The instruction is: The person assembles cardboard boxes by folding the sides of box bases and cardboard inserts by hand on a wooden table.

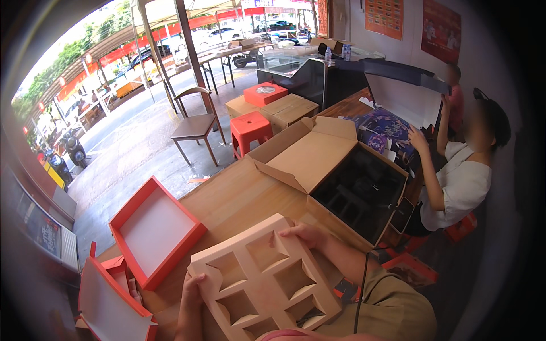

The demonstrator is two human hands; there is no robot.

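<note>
Between my two hands I hold a beige box insert (263,287) with several square openings cut in it, tilted above the near side of the wooden table. My left hand (192,288) grips its left edge, thumb on top. At the far right corner my right hand (304,234) clasps the insert, its thumb over the upper face. To the left lies a shallow red box lid or tray (156,233) with a white inside. Nearer me on that side stands another red box part (114,304) with a pale inner panel, some small items partly hidden behind it.
An open cardboard box (358,196) with black contents sits on the table (244,196) to the right. Beyond it, a co-worker (460,170) handles a dark-lidded box (401,94) and purple patterned packages (387,128). A red stool (251,132), chair (196,128) and cartons (291,109) stand past the table.
</note>
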